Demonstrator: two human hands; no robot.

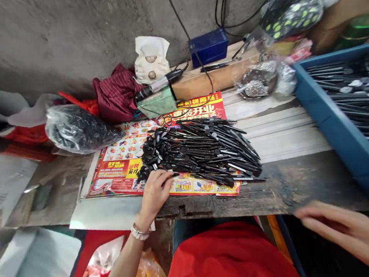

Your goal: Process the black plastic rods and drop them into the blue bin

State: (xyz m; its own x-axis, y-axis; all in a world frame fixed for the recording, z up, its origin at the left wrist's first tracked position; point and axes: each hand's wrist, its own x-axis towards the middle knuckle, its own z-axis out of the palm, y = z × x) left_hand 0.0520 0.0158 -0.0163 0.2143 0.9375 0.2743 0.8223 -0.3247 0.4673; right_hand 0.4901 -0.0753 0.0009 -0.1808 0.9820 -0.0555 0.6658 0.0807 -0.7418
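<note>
A heap of thin black sticks with flat round ends (pixel 202 150) lies on a colourful printed flyer (pixel 115 173). At the front left of the heap, my left hand (pixel 157 189) is closed in a pinch, and the end of a small black piece (pixel 175 174) shows at its fingertips. Most of that piece is hidden. My right hand (pixel 345 231), a little blurred, hovers by the bench's front edge above a dark space at the lower right. Its fingers are stretched out with the thumb apart, and nothing shows in them.
On the right stands a blue crate (pixel 337 134) full of similar black sticks. Behind the heap are a green box (pixel 157 104), a dark blue box (pixel 209 47), a wooden block (pixel 205 83) and hanging cables. A plastic bag of black parts (pixel 76 128) lies left.
</note>
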